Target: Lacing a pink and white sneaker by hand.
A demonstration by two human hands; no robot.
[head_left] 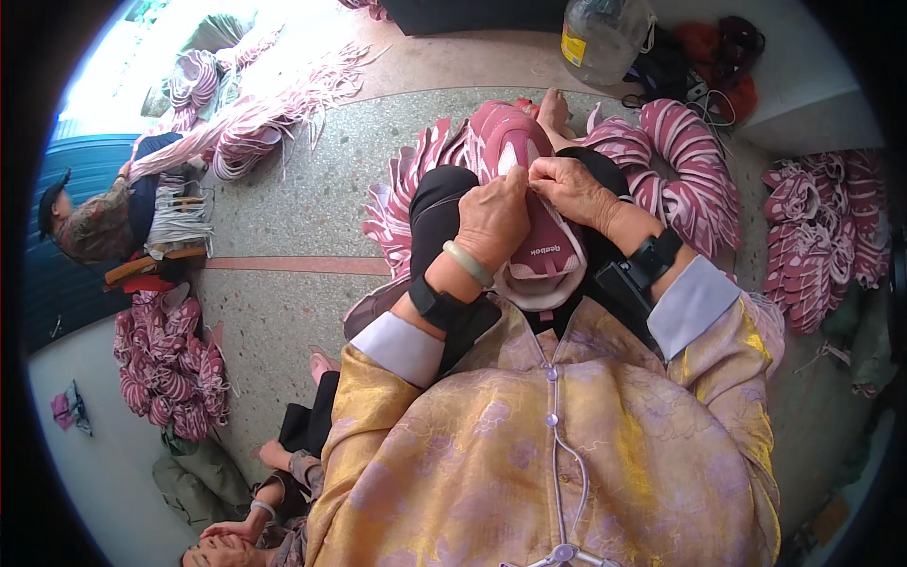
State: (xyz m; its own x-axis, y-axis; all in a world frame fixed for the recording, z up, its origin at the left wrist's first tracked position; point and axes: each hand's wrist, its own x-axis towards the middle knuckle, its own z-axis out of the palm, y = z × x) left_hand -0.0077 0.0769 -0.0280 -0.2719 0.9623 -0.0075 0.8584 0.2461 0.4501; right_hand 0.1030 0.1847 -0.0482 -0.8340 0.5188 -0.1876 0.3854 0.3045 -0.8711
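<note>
A dark pink shoe upper with a pale pink lining and a white toe-side patch lies across my lap, between my knees. My left hand, with a pale bangle at its wrist, is closed at the lacing opening in the upper's middle. Close beside it, my right hand pinches at the same spot, its fingertips nearly touching the left ones. Whatever is between the fingers is too small or hidden; it could be a lace end. Dark bands circle both wrists.
Fanned pink uppers lie by my left knee, and a ring of them by my right. More bundles hang together far right. Pink laces stretch toward a seated person. Another person sits lower left. A clear jug stands ahead.
</note>
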